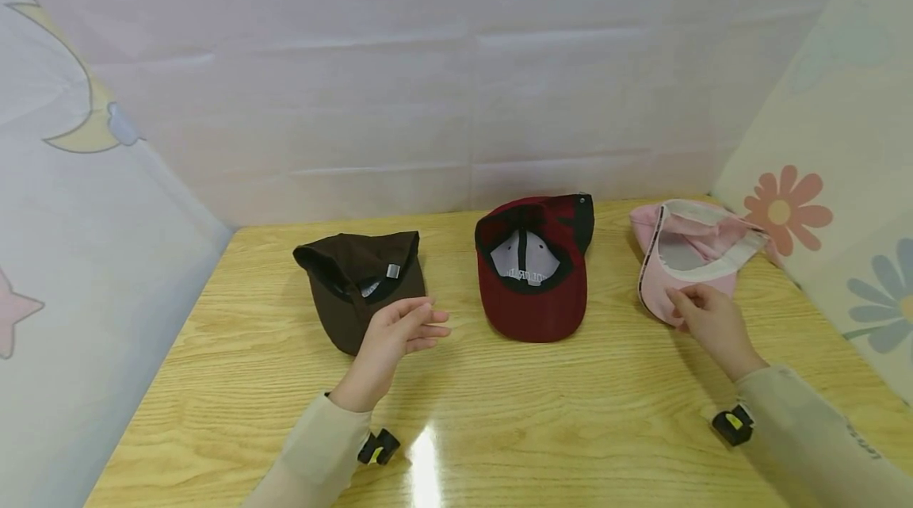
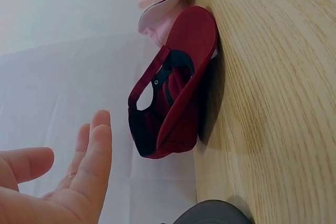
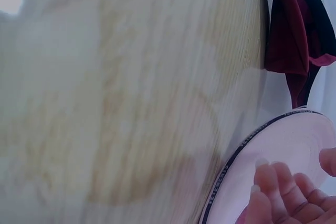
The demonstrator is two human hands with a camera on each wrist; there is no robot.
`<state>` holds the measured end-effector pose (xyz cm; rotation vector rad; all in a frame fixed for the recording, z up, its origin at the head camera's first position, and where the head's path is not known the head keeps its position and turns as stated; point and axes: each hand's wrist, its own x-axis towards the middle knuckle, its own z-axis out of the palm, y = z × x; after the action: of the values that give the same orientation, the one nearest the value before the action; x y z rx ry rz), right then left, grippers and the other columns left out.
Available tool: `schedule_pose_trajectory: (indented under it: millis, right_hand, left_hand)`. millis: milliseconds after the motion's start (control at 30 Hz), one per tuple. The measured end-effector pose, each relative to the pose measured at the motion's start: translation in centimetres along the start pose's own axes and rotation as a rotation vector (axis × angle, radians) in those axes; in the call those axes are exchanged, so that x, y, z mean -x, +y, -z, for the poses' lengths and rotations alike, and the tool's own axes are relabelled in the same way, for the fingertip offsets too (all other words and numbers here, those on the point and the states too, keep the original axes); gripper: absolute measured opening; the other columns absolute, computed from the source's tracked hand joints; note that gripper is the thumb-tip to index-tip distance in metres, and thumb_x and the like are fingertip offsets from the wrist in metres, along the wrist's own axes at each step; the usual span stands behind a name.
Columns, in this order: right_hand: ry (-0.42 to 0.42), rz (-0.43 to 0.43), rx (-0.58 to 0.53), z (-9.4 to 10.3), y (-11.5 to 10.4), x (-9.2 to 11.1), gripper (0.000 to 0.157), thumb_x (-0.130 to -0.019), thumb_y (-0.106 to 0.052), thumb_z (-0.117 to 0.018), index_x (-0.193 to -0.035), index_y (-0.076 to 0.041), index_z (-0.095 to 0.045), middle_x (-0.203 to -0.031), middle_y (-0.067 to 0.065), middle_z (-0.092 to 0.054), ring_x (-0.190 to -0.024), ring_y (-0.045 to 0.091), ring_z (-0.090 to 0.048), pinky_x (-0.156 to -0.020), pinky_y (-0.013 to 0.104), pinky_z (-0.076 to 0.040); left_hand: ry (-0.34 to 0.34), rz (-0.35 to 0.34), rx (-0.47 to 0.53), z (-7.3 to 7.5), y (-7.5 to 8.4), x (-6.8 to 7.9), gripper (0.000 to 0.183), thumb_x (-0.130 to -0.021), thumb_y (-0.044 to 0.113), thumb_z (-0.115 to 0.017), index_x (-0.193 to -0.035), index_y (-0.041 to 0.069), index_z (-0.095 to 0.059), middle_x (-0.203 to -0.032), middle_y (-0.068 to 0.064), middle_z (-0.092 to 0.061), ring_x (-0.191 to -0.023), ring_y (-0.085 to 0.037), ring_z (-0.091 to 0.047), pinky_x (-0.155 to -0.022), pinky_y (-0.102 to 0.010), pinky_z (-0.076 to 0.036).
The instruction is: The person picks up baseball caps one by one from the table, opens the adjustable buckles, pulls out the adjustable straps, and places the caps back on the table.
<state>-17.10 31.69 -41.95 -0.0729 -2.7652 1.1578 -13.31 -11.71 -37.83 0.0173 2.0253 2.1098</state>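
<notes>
Three caps lie upside down in a row. My left hand [image 1: 388, 341] is over the brim edge of the dark brown cap [image 1: 338, 298] in the head view, its fingers loosely extended and nothing held. The left wrist view shows its thumb apart from the fingers [image 2: 94, 166]. In the middle is the dark red cap [image 1: 531, 314], its hollow facing up. My right hand [image 1: 713, 326] is at the brim of the pink cap [image 1: 702, 274] on the right. Its thumb and fingers [image 3: 283, 187] are spread apart in front of that brim, not closed on it.
The caps stand on a wood-grain table [image 1: 499, 421] near its back edge. Behind rises a pale sheet wall [image 1: 456, 96]. Printed side panels flank the table, one with a moon [image 1: 78, 112], the other with flowers [image 1: 788, 211].
</notes>
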Motion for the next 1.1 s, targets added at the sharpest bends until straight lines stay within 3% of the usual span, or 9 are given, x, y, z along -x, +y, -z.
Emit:
schedule_pose_trajectory:
  millis: [200,500,700,833,933,1100]
  right_hand:
    - [-0.003,-0.010,0.079,0.4,0.7,-0.2,0.043,-0.102,-0.028,-0.051,-0.104,0.014,-0.060,-0.083,0.016,-0.064,-0.064,0.010,-0.054,-0.054,0.022,-0.044]
    - [-0.015,-0.023,0.115,0.8,0.6,-0.1,0.051,-0.101,-0.030,-0.051,-0.111,0.020,-0.055,-0.098,0.034,-0.060,-0.086,0.041,-0.057,-0.062,0.031,-0.044]
    - [-0.010,-0.060,0.121,1.1,1.2,-0.4,0.060,-0.099,-0.031,-0.053,-0.119,0.025,-0.046,-0.100,0.037,-0.056,-0.087,0.044,-0.055,-0.063,0.034,-0.043]
    - [-0.016,-0.095,0.114,1.3,1.6,-0.6,0.066,-0.100,-0.033,-0.052,-0.123,0.027,-0.040,-0.111,0.043,-0.049,-0.096,0.051,-0.051,-0.073,0.052,-0.047]
    - [-0.026,-0.117,0.122,1.4,2.0,-0.9,0.071,-0.100,-0.035,-0.052,-0.125,0.029,-0.036,-0.119,0.048,-0.042,-0.105,0.059,-0.045,-0.085,0.065,-0.041]
    - [-0.022,-0.132,0.186,1.5,2.5,-1.2,0.075,-0.099,-0.037,-0.054,-0.124,0.031,-0.035,-0.121,0.051,-0.039,-0.110,0.064,-0.038,-0.091,0.068,-0.035]
  left_hand:
    - [-0.001,-0.006,-0.003,0.0,0.0,0.0,0.037,-0.102,0.018,-0.052,-0.132,-0.004,-0.053,-0.113,-0.019,-0.067,-0.097,-0.026,-0.069,-0.088,-0.038,-0.053]
    - [0.007,0.010,0.009,0.1,0.0,0.0,0.035,-0.102,0.016,-0.051,-0.132,-0.002,-0.053,-0.113,-0.019,-0.067,-0.095,-0.024,-0.069,-0.087,-0.037,-0.053]
    - [0.007,0.009,0.010,0.1,-0.1,0.0,0.035,-0.102,0.015,-0.051,-0.132,-0.002,-0.053,-0.112,-0.018,-0.067,-0.096,-0.025,-0.069,-0.087,-0.038,-0.053]
    - [0.010,0.009,0.011,0.1,-0.1,0.0,0.035,-0.102,0.015,-0.051,-0.132,-0.003,-0.053,-0.112,-0.018,-0.068,-0.095,-0.025,-0.069,-0.087,-0.037,-0.053]
    - [0.008,0.006,0.012,0.2,-0.2,0.0,0.035,-0.102,0.015,-0.051,-0.131,-0.003,-0.053,-0.112,-0.018,-0.067,-0.095,-0.024,-0.069,-0.087,-0.037,-0.053]
    - [0.010,0.007,0.014,0.2,-0.2,0.0,0.034,-0.102,0.015,-0.050,-0.131,-0.003,-0.053,-0.112,-0.019,-0.067,-0.095,-0.024,-0.069,-0.087,-0.038,-0.053]
